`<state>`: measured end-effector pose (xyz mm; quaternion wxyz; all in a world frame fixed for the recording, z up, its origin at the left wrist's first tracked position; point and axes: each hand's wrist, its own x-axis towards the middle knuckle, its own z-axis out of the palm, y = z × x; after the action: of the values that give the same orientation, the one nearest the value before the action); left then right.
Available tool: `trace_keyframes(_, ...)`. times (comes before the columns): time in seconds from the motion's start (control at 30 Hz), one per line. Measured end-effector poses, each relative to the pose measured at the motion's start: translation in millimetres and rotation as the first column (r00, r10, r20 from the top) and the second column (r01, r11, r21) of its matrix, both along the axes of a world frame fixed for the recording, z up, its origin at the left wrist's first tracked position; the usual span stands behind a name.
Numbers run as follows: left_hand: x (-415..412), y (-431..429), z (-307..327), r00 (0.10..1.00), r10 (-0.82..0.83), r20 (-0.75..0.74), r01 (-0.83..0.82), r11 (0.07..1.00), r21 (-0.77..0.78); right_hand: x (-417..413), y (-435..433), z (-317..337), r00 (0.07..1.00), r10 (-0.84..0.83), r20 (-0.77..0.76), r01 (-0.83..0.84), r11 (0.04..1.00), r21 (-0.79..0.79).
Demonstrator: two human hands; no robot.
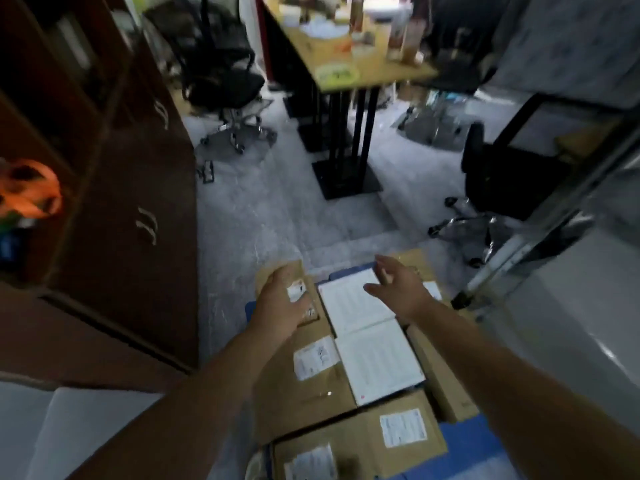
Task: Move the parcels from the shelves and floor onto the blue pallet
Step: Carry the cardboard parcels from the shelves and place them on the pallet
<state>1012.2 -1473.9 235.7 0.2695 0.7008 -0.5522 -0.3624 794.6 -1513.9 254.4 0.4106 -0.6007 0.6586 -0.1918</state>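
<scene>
Reaching over the loaded blue pallet (pixel 467 441).
Labelled brown parcels (pixel 356 441) lie at 6 o'clock, white parcels (pixel 377 362) past them. Left hand (pixel 280 306) covers a small brown parcel (pixel 265 280) at 11 o'clock, whether its fingers grip is unclear; right hand (pixel 401 289), fingers spread wide, hovers at 1 o'clock.

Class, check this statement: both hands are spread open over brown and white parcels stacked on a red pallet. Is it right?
Not quite. The head view shows a blue pallet, not a red one. The rest stands: the left hand and right hand are spread open over brown parcels and white parcels stacked on it.
</scene>
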Motion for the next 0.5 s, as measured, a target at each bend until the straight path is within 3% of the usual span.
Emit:
trace_keyframes(0.17,-34.7,-10.3,174.9,0.956,-0.213,0.201,0.247,0.955,-0.165,-46.5,7.4,178.4,0.996,0.054,-0.068,-0.069,0.967,-0.245)
trace_keyframes(0.3,-78.1,-12.3,299.3,0.925,-0.266,0.271,0.354,0.861,-0.365,-84.8,33.8,301.9,0.986,0.018,-0.167,-0.076,0.933,-0.352)
trace_keyframes(0.5,-132.6,12.8,395.9,0.807,-0.437,0.397,0.587,0.662,-0.465,-128.0,106.2,407.7,0.944,-0.178,-0.279,0.01,0.857,-0.515)
